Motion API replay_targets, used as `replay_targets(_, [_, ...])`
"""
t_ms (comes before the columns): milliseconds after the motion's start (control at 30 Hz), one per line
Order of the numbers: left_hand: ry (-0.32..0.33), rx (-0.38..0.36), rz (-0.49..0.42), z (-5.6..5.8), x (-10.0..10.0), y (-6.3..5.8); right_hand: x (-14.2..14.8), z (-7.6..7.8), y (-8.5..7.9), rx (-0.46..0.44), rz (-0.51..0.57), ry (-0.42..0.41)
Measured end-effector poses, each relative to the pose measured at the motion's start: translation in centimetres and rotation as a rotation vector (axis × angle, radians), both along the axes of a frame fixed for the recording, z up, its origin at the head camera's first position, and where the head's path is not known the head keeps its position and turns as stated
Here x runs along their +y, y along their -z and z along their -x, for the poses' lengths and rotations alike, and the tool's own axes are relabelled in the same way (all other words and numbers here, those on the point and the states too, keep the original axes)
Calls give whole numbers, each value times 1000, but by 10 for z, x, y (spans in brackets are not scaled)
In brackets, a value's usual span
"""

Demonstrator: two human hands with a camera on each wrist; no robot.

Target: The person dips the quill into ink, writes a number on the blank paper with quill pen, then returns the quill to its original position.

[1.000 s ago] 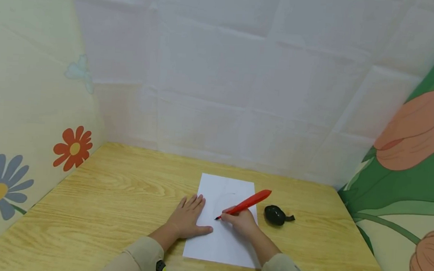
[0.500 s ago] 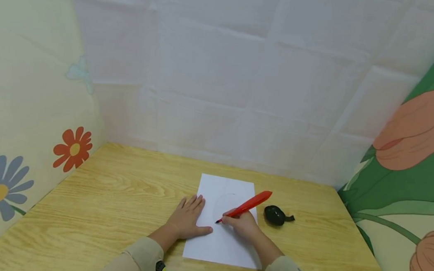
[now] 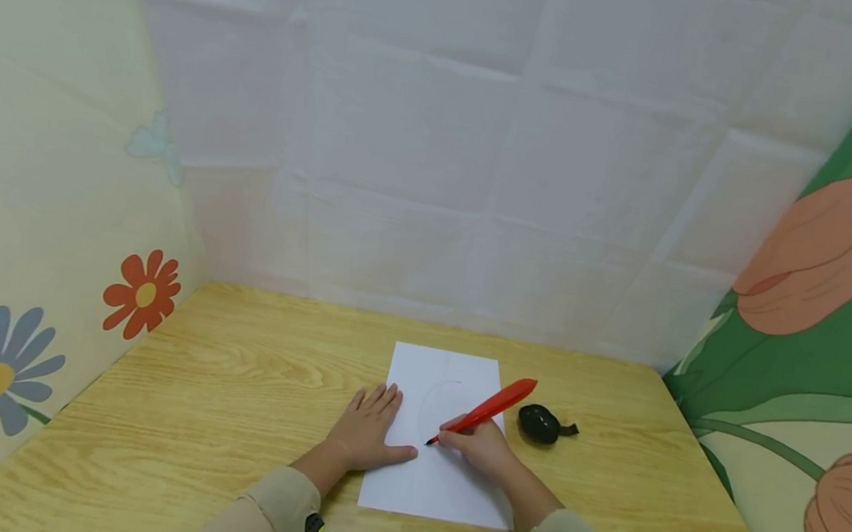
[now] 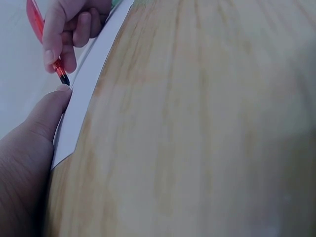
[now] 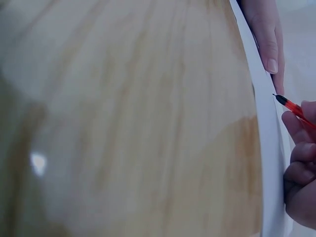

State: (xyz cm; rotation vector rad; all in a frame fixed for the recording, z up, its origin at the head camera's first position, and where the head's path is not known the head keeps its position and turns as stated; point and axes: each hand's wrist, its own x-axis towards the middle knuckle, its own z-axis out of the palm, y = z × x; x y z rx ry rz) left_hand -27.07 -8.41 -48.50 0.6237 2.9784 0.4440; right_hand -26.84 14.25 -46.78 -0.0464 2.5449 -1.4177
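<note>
A white sheet of paper point(image 3: 420, 489) lies on the wooden table. My left hand point(image 3: 366, 435) rests flat across its left edge, fingers spread and thumb on the sheet. In my right hand point(image 3: 486, 450) I grip a thick-bodied red pen point(image 3: 496, 403), which leans up to the right. Its black tip is at the paper, just right of my left thumb. A thin curved line point(image 3: 420, 408) runs down the sheet to near the tip. In the left wrist view the pen point(image 4: 60, 72) shows between my right fingers. The right wrist view also shows its dark tip point(image 5: 280, 99).
A glossy black oval object point(image 3: 537, 424) with a short tail lies on the table right of the paper. A white sheet point(image 3: 404, 151) hangs behind the table point(image 3: 244, 369). Flower-printed cloths stand at the left point(image 3: 64, 195) and right point(image 3: 777, 385).
My right hand has moved the red pen slightly toward me and to the right, and the curved line has grown longer. The left hand has stayed in place.
</note>
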Motion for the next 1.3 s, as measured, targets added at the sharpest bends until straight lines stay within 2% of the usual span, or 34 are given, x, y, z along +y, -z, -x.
replay_targets(400, [0, 9, 6, 1, 0, 3, 4, -3, 1, 23, 6, -16])
replay_targets(733, [0, 6, 3, 1, 0, 3, 8, -8, 1, 54, 51, -20])
replay_targets(1300, [-8, -6, -11, 0, 0, 1, 21, -10, 1, 13, 50, -42])
